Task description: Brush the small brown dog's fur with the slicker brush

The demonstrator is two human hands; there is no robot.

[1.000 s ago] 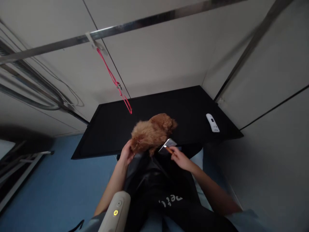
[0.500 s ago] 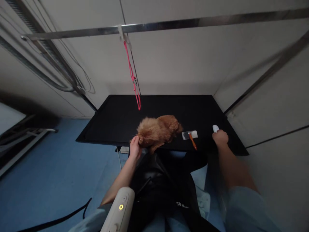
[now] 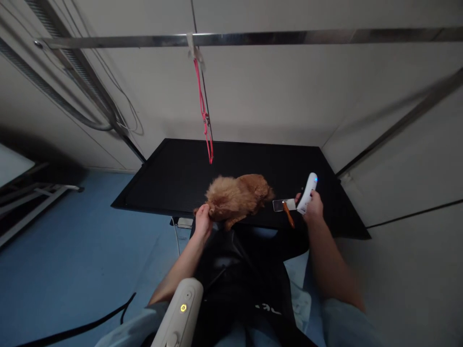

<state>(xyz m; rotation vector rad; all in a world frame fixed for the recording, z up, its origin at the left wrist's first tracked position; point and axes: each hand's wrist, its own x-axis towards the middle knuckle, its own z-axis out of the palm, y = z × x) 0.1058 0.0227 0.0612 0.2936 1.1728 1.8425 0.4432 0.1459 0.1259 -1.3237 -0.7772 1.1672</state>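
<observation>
Gripping a white cordless clipper [image 3: 307, 193], the right hand [image 3: 315, 206] has come in from the right part of the black grooming table [image 3: 155, 180], where it was closing over the tool half a second ago; a blue light now shows near the clipper's upper end. Its fingers wrap around the body, which tilts upward beside the wooden-handled slicker brush [image 3: 289, 214], set down since the first frame. The left hand [image 3: 203, 221] stays in a narrow pinch at the near-left end of the curly brown dog [image 3: 238, 195], which lies at the table's front edge.
</observation>
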